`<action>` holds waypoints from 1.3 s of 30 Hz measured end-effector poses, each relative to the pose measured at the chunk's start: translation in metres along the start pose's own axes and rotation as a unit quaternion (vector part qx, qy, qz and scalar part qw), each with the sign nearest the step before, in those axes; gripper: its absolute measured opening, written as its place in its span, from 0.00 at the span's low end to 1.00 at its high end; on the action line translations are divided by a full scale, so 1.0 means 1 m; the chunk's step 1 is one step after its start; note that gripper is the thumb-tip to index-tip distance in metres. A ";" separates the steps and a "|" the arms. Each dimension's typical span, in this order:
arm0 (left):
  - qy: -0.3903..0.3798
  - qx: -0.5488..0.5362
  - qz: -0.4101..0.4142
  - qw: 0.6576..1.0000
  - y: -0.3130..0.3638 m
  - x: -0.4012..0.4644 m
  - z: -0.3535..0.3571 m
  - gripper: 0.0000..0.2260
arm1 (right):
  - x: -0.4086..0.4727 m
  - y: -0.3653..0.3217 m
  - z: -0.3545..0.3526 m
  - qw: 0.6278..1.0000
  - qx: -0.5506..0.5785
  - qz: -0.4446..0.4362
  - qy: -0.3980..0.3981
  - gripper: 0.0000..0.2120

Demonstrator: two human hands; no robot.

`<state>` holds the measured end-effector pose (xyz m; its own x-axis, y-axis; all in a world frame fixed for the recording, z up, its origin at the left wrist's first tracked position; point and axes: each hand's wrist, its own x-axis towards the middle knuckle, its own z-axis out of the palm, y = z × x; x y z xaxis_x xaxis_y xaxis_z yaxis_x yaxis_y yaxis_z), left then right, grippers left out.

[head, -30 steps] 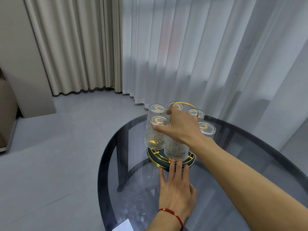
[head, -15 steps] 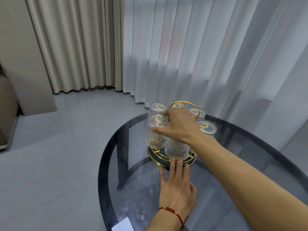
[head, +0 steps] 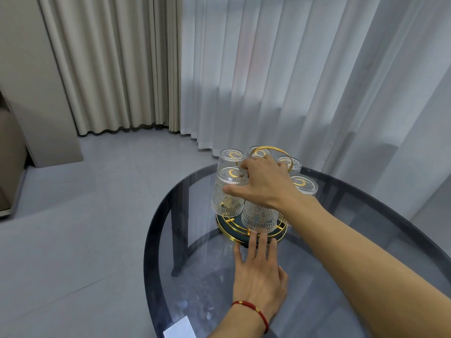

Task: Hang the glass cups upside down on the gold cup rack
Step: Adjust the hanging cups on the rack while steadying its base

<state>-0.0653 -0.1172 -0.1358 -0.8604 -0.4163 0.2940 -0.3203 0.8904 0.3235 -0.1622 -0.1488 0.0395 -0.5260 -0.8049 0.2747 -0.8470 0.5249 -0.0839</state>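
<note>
The gold cup rack (head: 233,231), with a dark round base and a gold ring handle, stands on the smoked-glass table (head: 346,242). Several patterned glass cups hang on it upside down, among them one at the front left (head: 228,193) and one at the right (head: 305,185). My right hand (head: 266,184) reaches over the rack and is closed on the upturned bottom of the front cup (head: 260,217), whose rim sits just above the base. My left hand (head: 258,276) lies flat on the table, fingers spread, with the fingertips against the front rim of the rack's base.
A white card (head: 179,328) lies at the table's near left edge. Sheer white curtains (head: 292,81) hang close behind the table, with beige drapes (head: 109,64) to the left. Grey tiled floor (head: 73,215) lies to the left, and a beige cabinet (head: 29,81) stands at far left.
</note>
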 end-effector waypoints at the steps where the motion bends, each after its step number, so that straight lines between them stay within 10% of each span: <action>1: 0.003 -0.002 0.000 1.000 0.000 0.000 0.000 0.27 | 0.000 0.000 0.000 1.000 -0.003 -0.001 0.000 0.37; 15: 0.003 -0.008 -0.005 1.000 -0.001 0.002 0.003 0.27 | -0.058 0.055 -0.010 0.953 0.214 0.046 0.209 0.18; 21: -0.005 0.002 -0.006 1.000 -0.002 0.002 0.001 0.28 | -0.057 0.053 0.004 0.996 0.022 -0.048 0.074 0.33; 39: -0.023 0.025 0.012 0.999 -0.001 -0.001 -0.006 0.25 | -0.068 0.048 -0.003 0.986 0.143 -0.027 0.082 0.29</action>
<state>-0.0615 -0.1191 -0.1310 -0.8849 -0.3874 0.2587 -0.3181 0.9082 0.2720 -0.1674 -0.0683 0.0197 -0.4792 -0.7619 0.4358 -0.8732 0.3638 -0.3241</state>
